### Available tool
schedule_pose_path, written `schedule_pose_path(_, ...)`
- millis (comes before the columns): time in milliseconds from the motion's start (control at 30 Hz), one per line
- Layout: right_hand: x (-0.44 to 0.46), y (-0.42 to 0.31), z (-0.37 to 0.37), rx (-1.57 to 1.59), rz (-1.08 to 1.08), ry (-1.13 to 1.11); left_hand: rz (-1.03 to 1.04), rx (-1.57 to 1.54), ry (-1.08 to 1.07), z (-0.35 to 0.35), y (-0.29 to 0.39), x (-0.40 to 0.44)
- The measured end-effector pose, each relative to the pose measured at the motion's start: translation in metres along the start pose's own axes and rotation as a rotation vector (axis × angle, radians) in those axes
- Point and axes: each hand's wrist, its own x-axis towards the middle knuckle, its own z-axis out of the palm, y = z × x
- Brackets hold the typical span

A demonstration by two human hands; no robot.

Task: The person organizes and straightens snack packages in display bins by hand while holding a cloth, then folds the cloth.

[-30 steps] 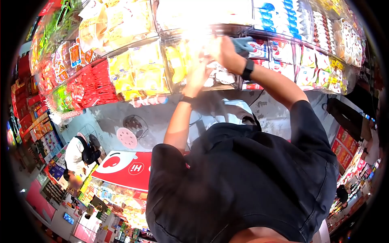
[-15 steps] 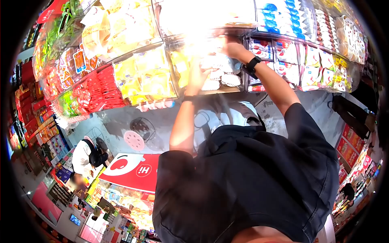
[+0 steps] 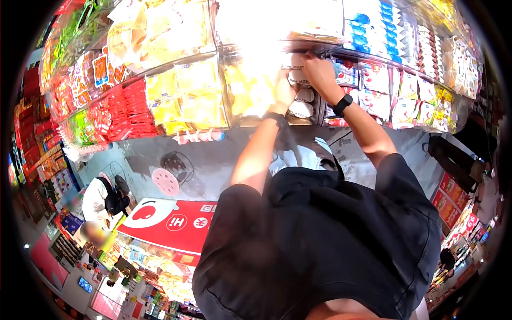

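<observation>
White snack packets point(image 3: 301, 110) with dark print stand in a column inside a clear-walled bin. My left hand point(image 3: 286, 89) reaches in along the left side of this column, its fingers pointing away from me and washed out by glare. Over the far right end of the column is my right hand point(image 3: 321, 76), fingers curled down at the packets; whatever lies under its fingertips is hidden. A black watch point(image 3: 342, 105) sits on the right wrist, and a dark band point(image 3: 277, 118) on the left. Yellow packets point(image 3: 241, 88) fill the bin beside my left hand.
Red-wrapped snacks point(image 3: 124, 111) and more yellow packets point(image 3: 184, 96) lie further left. To the right are red-and-white packets point(image 3: 373, 88). An upper tier holds blue-and-white packets point(image 3: 368, 24). Behind me stand a red counter point(image 3: 176, 226) and a person in white point(image 3: 97, 197).
My left hand has moved right, from the yellow packets' edge to the white ones. My right hand has shifted slightly right and nearer. The white packets now stand in a neater column.
</observation>
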Motion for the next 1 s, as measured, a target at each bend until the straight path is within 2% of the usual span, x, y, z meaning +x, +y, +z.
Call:
schedule_pose_path(33, 0.003, -0.002, -0.009, 0.022, 0.037, -0.089, -0.026, -0.034, -0.021, 0.001, -0.006, 0.003)
schedule_pose_path(133, 0.004, 0.000, -0.015, 0.056, 0.104, -0.130, -0.111, -0.146, -0.035, -0.006, -0.009, -0.007)
schedule_pose_path(167, 0.004, -0.001, -0.019, 0.054, 0.157, -0.095, -0.142, -0.191, 0.003, -0.006, -0.005, -0.010)
schedule_pose_path(267, -0.013, -0.006, -0.038, 0.232, 0.086, 0.310, -0.122, -0.153, 0.035, -0.024, 0.015, -0.026)
schedule_pose_path(333, -0.029, -0.019, -0.057, 0.317, 0.111, 0.280, -0.097, -0.120, 0.013, -0.037, 0.031, -0.044)
schedule_pose_path(367, -0.039, -0.026, -0.061, 0.386, 0.106, 0.270, -0.004, -0.109, -0.012, -0.044, 0.036, -0.053)
schedule_pose_path(400, -0.050, -0.036, -0.067, 0.455, 0.103, 0.259, -0.070, -0.130, -0.110, -0.054, 0.045, -0.063)
schedule_pose_path(467, -0.071, -0.054, -0.062, 0.507, 0.110, 0.260, -0.051, -0.148, -0.221, -0.079, 0.064, -0.083)
schedule_pose_path(500, -0.080, -0.067, -0.061, 0.534, 0.116, 0.261, 0.050, -0.129, -0.175, -0.090, 0.068, -0.093)
schedule_pose_path(600, -0.107, -0.117, -0.060, 0.627, 0.109, 0.267, -0.039, -0.178, -0.370, -0.131, 0.075, -0.123)
schedule_pose_path(633, -0.116, -0.139, -0.063, 0.617, 0.132, 0.245, 0.007, -0.200, -0.372, -0.145, 0.075, -0.136)
schedule_pose_path(767, -0.144, -0.241, -0.053, 0.749, 0.120, 0.334, -0.030, -0.319, -0.428, -0.202, 0.043, -0.194)
schedule_pose_path(933, -0.169, -0.373, -0.017, 0.864, 0.135, 0.244, -0.222, -0.505, -0.275, -0.294, -0.007, -0.265)
schedule_pose_path(1000, -0.170, -0.415, -0.009, 0.717, 0.026, 0.258, -0.308, -0.639, -0.214, -0.327, -0.016, -0.286)
